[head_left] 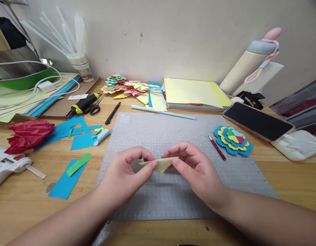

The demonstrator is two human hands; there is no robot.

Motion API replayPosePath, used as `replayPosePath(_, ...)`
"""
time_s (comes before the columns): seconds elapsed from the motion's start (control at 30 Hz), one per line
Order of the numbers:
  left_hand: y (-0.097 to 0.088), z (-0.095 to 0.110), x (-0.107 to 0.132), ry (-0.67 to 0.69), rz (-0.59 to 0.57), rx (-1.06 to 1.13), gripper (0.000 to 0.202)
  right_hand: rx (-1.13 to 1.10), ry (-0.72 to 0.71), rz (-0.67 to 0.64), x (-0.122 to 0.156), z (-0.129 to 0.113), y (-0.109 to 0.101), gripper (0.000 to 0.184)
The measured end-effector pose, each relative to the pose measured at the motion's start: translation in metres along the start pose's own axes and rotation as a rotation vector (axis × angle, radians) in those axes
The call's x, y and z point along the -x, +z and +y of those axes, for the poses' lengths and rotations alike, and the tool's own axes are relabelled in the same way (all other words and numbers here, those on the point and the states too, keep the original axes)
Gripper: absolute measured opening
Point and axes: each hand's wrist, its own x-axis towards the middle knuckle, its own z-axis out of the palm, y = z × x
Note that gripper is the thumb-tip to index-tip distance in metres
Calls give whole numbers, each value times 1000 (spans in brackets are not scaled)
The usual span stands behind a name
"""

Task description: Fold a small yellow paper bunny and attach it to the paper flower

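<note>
A small piece of pale yellow paper (162, 165), folded to a triangle with its point down, is held up between both hands. My left hand (131, 167) pinches its left part between thumb and fingers. On the other side, my right hand (196, 169) has thumb and fingertips closed on the right corner. Both hands hover over a grey cutting mat (158, 205) printed with a grid. To the right of my right hand lie a dark red pencil (217, 148) and a layered paper flower (233, 140) in blue, yellow and other colours.
Blue paper scraps (68, 181), crumpled red paper (31, 135) and a glue gun (11, 164) lie left. Scissors (95, 108), a black pen (113, 112), a blue paper tube (163, 112) and a paper stack (196, 92) are behind. A phone (258, 121) leans right, near a bottle (250, 61).
</note>
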Motion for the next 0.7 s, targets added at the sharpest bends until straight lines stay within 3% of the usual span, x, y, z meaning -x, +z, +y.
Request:
replayPosePath(0.1, 2, 0, 3, 226, 4, -184, 9, 320, -327, -37, 1, 0, -3, 23)
replayPosePath(0.17, 4, -1, 5, 345, 6, -275, 8, 469, -443, -114, 0, 1, -4, 19)
replayPosePath(0.5, 5, -5, 9, 467, -34, -437, 9, 787, -496, -228, -3, -5, -2, 14)
replayPosePath(0.7, -6, 3, 7, 422, 78, -363, 9, 820, -493, -135, -11, -3, -14, 15)
